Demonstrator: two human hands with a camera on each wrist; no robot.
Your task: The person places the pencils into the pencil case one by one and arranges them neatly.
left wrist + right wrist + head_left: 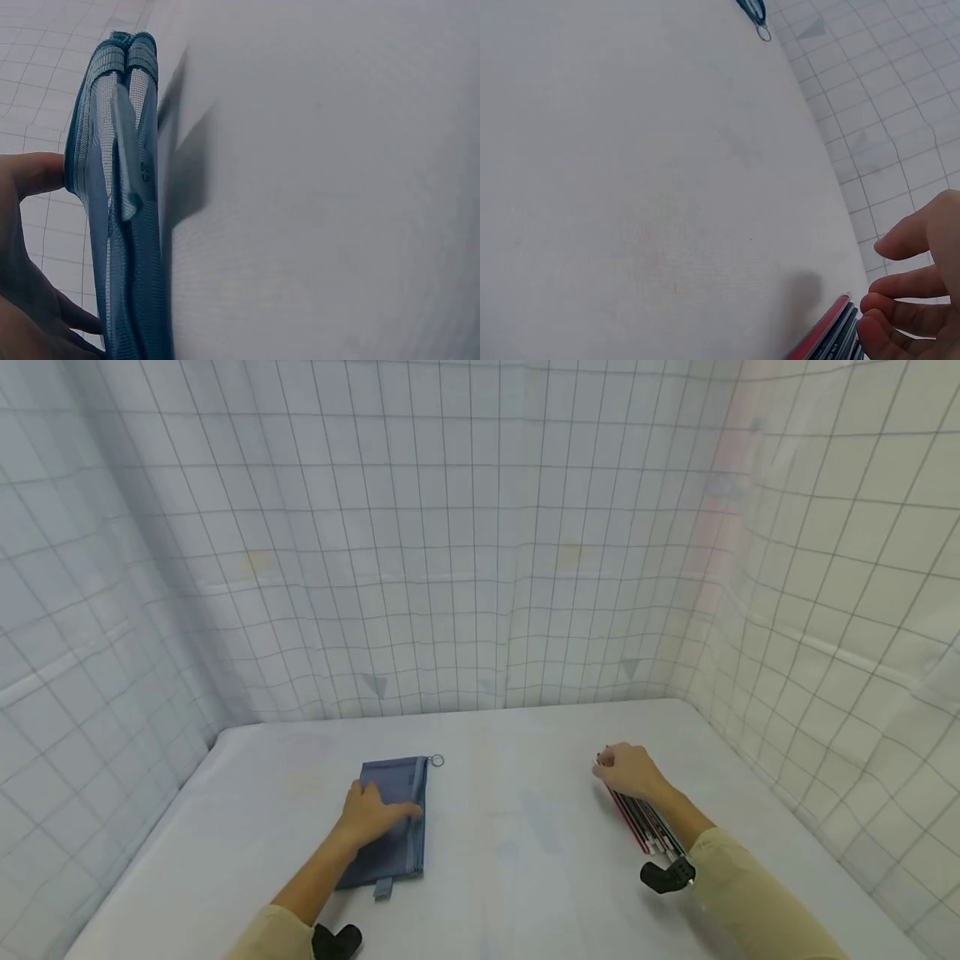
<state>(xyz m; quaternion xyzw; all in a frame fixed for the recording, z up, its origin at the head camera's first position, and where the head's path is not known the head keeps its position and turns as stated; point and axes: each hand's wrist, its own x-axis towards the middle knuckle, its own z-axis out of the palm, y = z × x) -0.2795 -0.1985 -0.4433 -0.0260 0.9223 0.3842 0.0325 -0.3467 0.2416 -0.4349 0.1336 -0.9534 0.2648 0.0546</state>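
A blue zippered pouch (390, 847) lies flat on the left part of the table. My left hand (370, 818) rests on it with fingers and thumb spread. In the left wrist view the pouch (127, 247) shows edge-on, with the thumb at its zipper side. On the right lies a bundle of pencils (647, 825), dark ones with a red one at the left side. My right hand (632, 772) is over their far end and hides it. The right wrist view shows loosely bent fingers (907, 307) right at the pencil tips, the thumb held apart from them.
A small metal ring (437, 761) hangs from the pouch's far right corner, and a fabric tab (383, 888) sticks out at its near edge. White cloth covers the table (510, 827). Grid-patterned curtains (480, 543) enclose the back and both sides.
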